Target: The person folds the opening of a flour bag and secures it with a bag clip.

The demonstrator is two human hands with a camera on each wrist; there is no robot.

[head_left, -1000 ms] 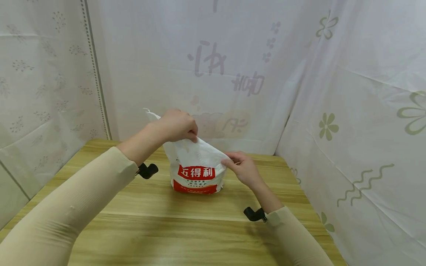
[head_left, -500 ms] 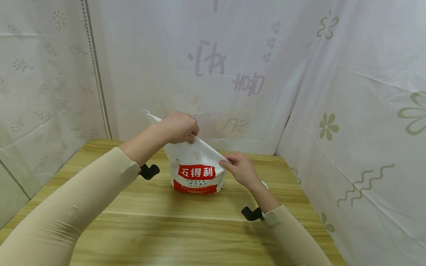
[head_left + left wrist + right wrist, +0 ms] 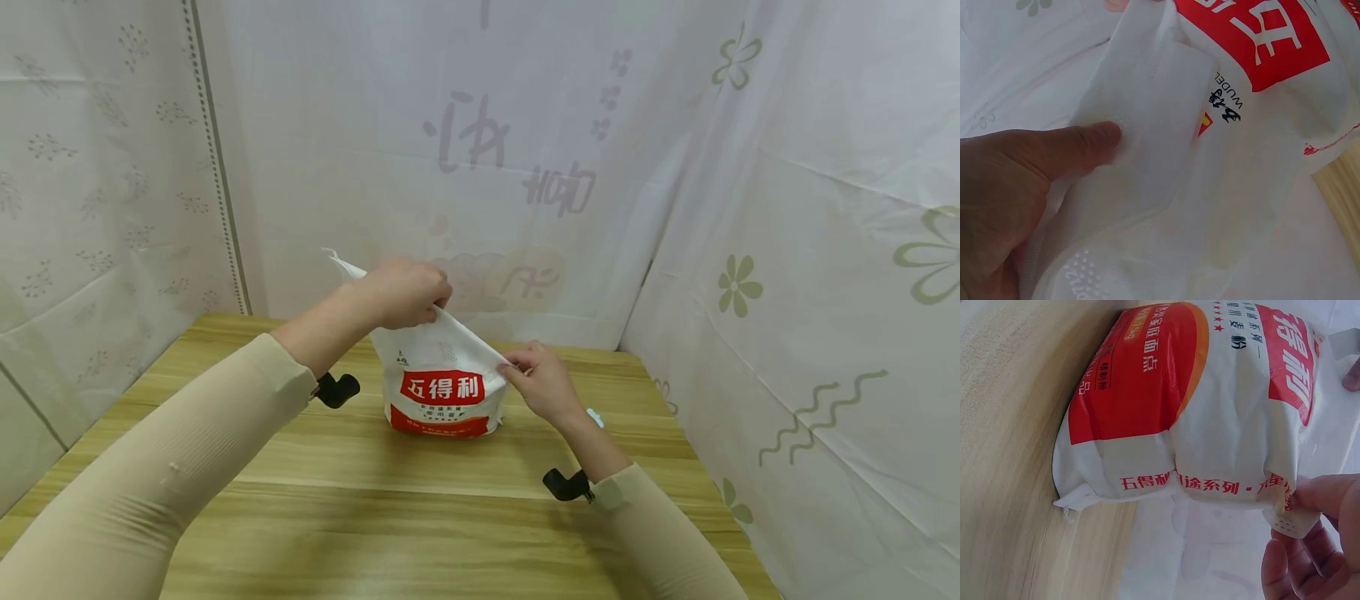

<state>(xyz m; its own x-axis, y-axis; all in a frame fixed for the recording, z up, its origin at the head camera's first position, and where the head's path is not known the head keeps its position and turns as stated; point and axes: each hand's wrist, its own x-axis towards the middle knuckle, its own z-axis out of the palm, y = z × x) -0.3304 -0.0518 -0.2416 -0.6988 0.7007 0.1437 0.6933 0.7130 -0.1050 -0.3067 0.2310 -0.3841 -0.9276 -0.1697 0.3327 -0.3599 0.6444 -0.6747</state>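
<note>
a white bag [image 3: 442,387] with red printed panels stands upright on the bench [image 3: 360,533], toward the far side and around the middle from left to right. the left hand [image 3: 407,292] pinches its top edge, the thumb flat against the white sheet and the fingers closed behind it. the right hand [image 3: 546,383] holds the folded right corner, narrow between thumb and fingers. the top edge slopes down from the left hand to the right one. a small pale thing [image 3: 596,417] lies on the bench just right of the right wrist, partly hidden. pale printed curtains [image 3: 360,125] hang beyond the bench.
</note>
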